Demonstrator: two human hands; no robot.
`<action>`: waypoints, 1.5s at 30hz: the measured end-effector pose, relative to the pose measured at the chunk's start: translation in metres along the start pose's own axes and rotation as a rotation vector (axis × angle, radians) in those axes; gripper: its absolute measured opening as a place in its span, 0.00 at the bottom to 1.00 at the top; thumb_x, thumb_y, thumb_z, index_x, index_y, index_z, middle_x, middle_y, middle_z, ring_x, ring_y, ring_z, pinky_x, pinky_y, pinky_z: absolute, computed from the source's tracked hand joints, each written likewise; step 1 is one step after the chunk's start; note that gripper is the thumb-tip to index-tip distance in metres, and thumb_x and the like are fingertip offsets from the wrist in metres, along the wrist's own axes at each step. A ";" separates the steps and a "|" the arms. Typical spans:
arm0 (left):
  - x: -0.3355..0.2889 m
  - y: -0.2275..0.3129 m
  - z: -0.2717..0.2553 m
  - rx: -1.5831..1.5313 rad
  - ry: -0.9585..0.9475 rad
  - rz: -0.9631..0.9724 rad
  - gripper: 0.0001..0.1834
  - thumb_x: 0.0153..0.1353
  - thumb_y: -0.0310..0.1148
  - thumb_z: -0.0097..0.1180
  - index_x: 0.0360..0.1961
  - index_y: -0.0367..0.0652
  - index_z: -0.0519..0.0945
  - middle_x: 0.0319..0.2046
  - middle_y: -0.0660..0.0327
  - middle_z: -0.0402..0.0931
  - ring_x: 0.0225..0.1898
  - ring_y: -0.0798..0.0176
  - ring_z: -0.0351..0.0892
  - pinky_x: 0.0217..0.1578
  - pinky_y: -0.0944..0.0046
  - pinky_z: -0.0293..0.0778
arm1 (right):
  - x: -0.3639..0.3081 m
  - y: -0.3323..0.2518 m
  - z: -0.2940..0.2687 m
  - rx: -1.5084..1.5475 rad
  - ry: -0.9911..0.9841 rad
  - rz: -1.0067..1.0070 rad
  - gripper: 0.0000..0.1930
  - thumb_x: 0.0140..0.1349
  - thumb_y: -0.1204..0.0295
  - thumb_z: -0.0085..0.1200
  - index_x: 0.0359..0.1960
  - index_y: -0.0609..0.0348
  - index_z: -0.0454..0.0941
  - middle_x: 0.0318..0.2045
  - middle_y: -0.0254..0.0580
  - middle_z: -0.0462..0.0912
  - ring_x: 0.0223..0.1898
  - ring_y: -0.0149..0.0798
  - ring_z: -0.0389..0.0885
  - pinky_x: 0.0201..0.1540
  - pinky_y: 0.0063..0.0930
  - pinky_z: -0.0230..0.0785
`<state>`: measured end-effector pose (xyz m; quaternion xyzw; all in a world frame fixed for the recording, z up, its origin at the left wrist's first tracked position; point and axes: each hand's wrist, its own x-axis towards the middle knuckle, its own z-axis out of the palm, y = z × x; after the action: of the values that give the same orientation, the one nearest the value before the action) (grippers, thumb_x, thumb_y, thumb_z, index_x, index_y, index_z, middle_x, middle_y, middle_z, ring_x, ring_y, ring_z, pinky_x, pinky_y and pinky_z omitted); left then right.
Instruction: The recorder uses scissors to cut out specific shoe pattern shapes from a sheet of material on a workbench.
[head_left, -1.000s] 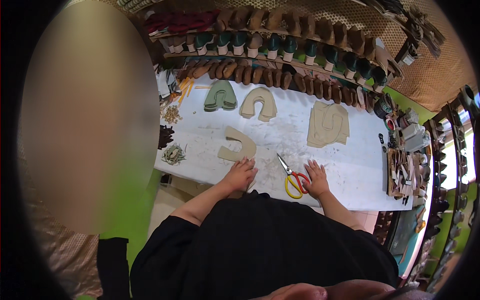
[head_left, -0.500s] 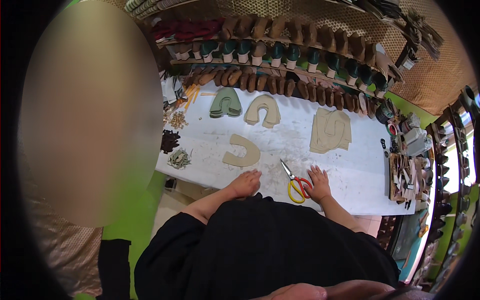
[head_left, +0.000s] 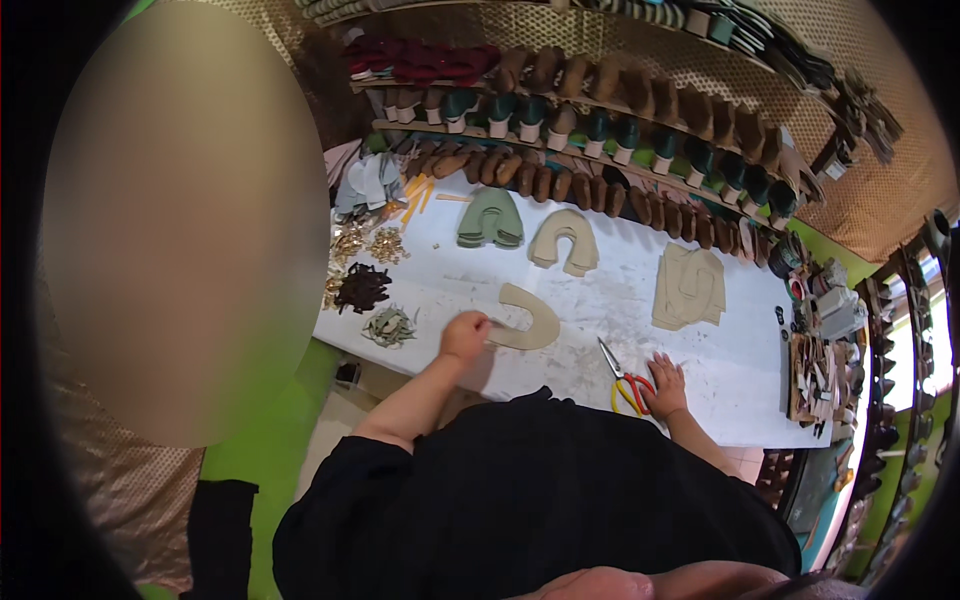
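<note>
My left hand [head_left: 464,338] is closed, with its fingertips at the near end of a beige U-shaped shoe-upper piece [head_left: 540,325] lying on the white table. The fingers partly cover that end and appear to pinch it. Flat on the tabletop, fingers spread, my right hand [head_left: 665,385] rests beside a pair of scissors [head_left: 622,375] with one red and one yellow handle. The blades are together and point away from me. Farther back lie a stack of green U-shaped pieces [head_left: 490,218], a stack of beige ones [head_left: 564,240] and a pile of larger beige pieces [head_left: 688,287].
Dark strips [head_left: 363,288], green scraps [head_left: 389,326] and gold-coloured bits [head_left: 388,245] sit at the table's left. Shelves of shoes and lasts [head_left: 600,130] line the back. A box of strips [head_left: 815,375] stands at the right edge. A blurred patch hides the far left.
My left hand has moved from lying flat near the table's front edge to the end of the beige piece, closing its fingers. My right hand stays by the scissors. The view has shifted.
</note>
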<state>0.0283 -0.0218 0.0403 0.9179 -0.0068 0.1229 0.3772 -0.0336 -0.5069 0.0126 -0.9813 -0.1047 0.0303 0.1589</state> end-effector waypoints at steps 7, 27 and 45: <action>0.009 -0.114 -0.133 0.225 0.212 -0.375 0.10 0.57 0.39 0.61 0.33 0.43 0.84 0.31 0.52 0.83 0.34 0.49 0.84 0.36 0.52 0.78 | 0.019 -0.010 0.007 0.063 -0.020 0.196 0.28 0.55 0.58 0.63 0.57 0.51 0.71 0.72 0.37 0.59 0.74 0.48 0.51 0.73 0.57 0.42; 0.073 -0.128 -0.173 0.380 0.158 0.086 0.25 0.54 0.32 0.62 0.55 0.44 0.78 0.73 0.45 0.49 0.72 0.35 0.49 0.67 0.42 0.54 | 0.140 -0.242 0.065 0.011 -0.057 0.387 0.31 0.52 0.57 0.66 0.56 0.54 0.70 0.51 0.43 0.75 0.62 0.46 0.68 0.67 0.63 0.51; 0.101 -0.090 -0.007 0.334 -0.283 -0.187 0.44 0.58 0.47 0.58 0.72 0.42 0.57 0.75 0.46 0.39 0.76 0.37 0.34 0.71 0.37 0.36 | 0.189 -0.254 0.036 0.404 -0.156 0.485 0.20 0.44 0.69 0.65 0.40 0.57 0.73 0.35 0.53 0.83 0.42 0.56 0.83 0.41 0.42 0.74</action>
<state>0.1343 0.0551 0.0063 0.9723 0.0461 -0.0433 0.2250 0.0977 -0.2192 0.0540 -0.9210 0.1287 0.1625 0.3299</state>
